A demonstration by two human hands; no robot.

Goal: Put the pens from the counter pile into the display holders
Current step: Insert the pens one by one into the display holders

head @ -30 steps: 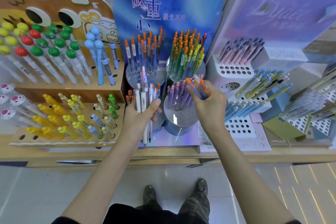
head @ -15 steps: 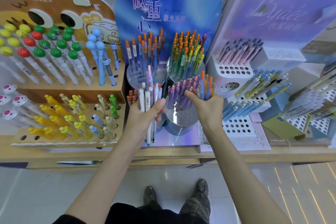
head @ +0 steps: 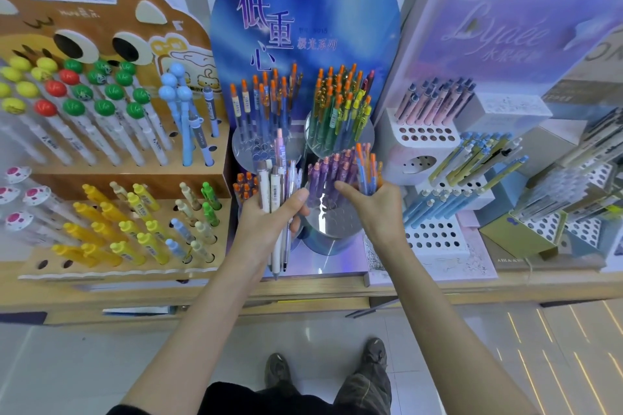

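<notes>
My left hand (head: 269,219) grips a bundle of white and pale pens (head: 276,178), upright, in front of the blue display's lower left holder (head: 244,189). My right hand (head: 374,209) holds a few blue pens with orange caps (head: 367,172), upright, at the right edge of the round clear holder (head: 332,222) that carries purple pens (head: 332,168). Two upper round holders carry blue-orange pens (head: 266,104) and green-yellow pens (head: 340,104).
A wooden cartoon stand (head: 111,178) with ball-topped and yellow pens fills the left. White perforated holders (head: 435,236) with pastel and blue pens stand on the right. The counter edge (head: 303,296) runs below; my feet stand on a tiled floor.
My right hand has turned its blue-orange pens upright and carried them right and down to the purple-pen holder's edge. My left hand has kept its bundle almost still.
</notes>
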